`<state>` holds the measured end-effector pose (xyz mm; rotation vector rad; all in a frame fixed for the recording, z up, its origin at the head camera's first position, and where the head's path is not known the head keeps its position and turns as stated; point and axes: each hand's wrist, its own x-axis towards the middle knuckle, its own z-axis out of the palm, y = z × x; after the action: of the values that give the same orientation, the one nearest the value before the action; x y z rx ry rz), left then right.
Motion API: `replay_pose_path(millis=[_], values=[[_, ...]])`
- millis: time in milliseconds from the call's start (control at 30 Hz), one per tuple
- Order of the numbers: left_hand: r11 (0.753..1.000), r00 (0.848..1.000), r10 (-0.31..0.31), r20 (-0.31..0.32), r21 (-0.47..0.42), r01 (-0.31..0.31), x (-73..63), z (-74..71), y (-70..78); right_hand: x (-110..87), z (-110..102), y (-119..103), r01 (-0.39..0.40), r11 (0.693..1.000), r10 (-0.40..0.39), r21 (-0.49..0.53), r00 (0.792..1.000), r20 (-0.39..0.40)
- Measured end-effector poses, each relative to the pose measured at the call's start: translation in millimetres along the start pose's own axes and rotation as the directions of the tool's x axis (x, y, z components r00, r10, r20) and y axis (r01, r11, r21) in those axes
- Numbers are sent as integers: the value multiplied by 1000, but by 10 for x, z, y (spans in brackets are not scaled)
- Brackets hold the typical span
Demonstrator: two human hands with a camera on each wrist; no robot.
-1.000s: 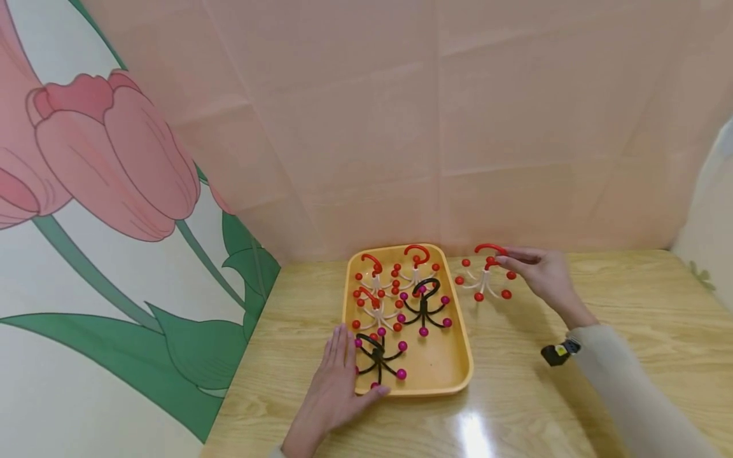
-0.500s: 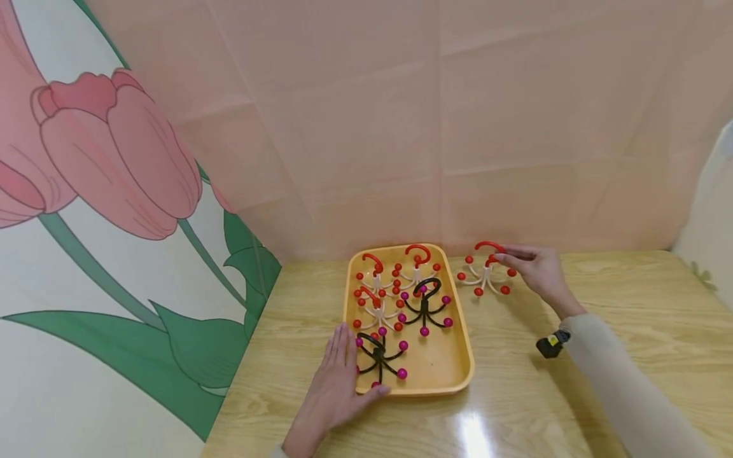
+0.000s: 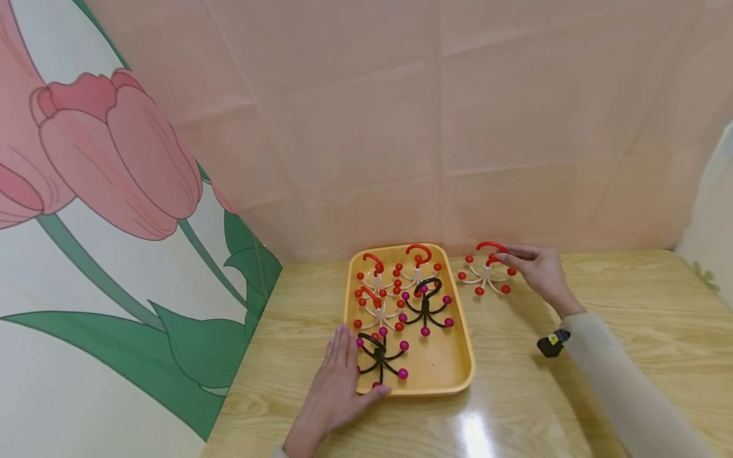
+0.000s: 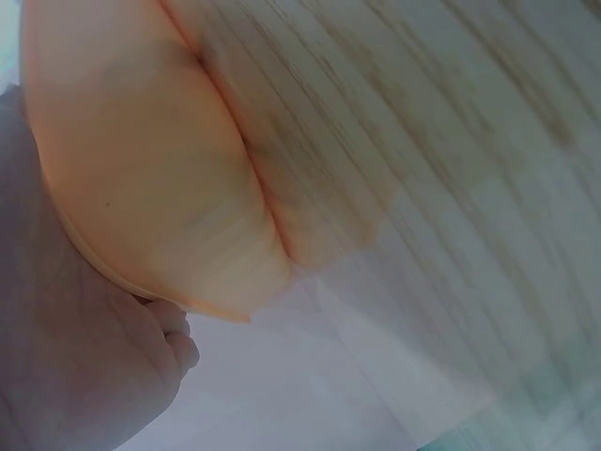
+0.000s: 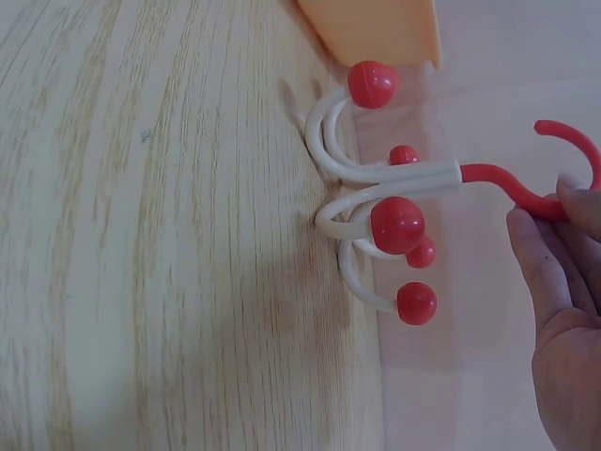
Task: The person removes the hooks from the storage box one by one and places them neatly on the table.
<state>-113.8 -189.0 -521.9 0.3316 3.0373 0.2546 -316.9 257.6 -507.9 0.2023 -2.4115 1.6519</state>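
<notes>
My right hand (image 3: 538,270) pinches the red hook top of a white multi-arm hanging hook (image 5: 413,177) between thumb and fingers. Red balls tip its curved white arms, which stand at the wood surface to the right of the yellow tray (image 3: 469,356). With fingers straight along the tray's left side and thumb over its front rim, my left hand (image 3: 335,388) steadies the tray. Inside it stand three more white hooks with red tops, one at the back right (image 3: 417,275). Two black hooks with magenta balls share the tray, a front one (image 3: 380,353) and a middle one (image 3: 425,306).
The wooden table (image 3: 647,318) extends to both sides of the tray. Behind it hangs a pinkish sheet (image 3: 366,127), and a wall with a tulip picture (image 3: 114,152) borders the left. A small black device (image 3: 550,345) sits on my right wrist.
The right hand and its white hook shifted slightly back, away from me, then stayed nearly still over the last half second. My left hand has kept its place at the tray.
</notes>
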Motion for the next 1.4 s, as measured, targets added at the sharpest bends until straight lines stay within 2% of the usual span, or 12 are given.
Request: replay_pose_path(millis=[467, 600, 733, 833, 933, 1067, 1267, 1400], values=[[1000, 1000, 9, -6, -26, -9, -6, -10, 6, -22, -27, -23, -37, 996, 37, -75, 999, -1], [1000, 1000, 12, 0, -26, -12, -2, -12, -4, -53, -5, -127, -45, 990, 42, -133, 999, -18], [1000, 1000, 11, 5, -30, -11, -5, -17, -11, -115, 39, -331, -33, 986, 25, -162, 999, -47], [999, 1000, 11, 5, -34, -11, -6, -21, -19, -173, 89, -529, 2, 982, -14, -186, 998, -62], [999, 1000, 11, 5, -34, -11, -5, -20, -31, -231, 165, -708, 92, 977, -107, -190, 992, -68], [999, 1000, 6, 9, -46, -6, -7, -28, -42, -331, 299, -923, 221, 960, -232, -170, 971, -49], [999, 1000, 13, -3, -43, -13, 5, -30, -60, -528, 549, -1227, 342, 928, -339, -149, 940, 42], [999, 1000, 19, -14, -39, -20, 8, -25, -75, -689, 711, -1366, 358, 929, -343, -99, 929, 135]])
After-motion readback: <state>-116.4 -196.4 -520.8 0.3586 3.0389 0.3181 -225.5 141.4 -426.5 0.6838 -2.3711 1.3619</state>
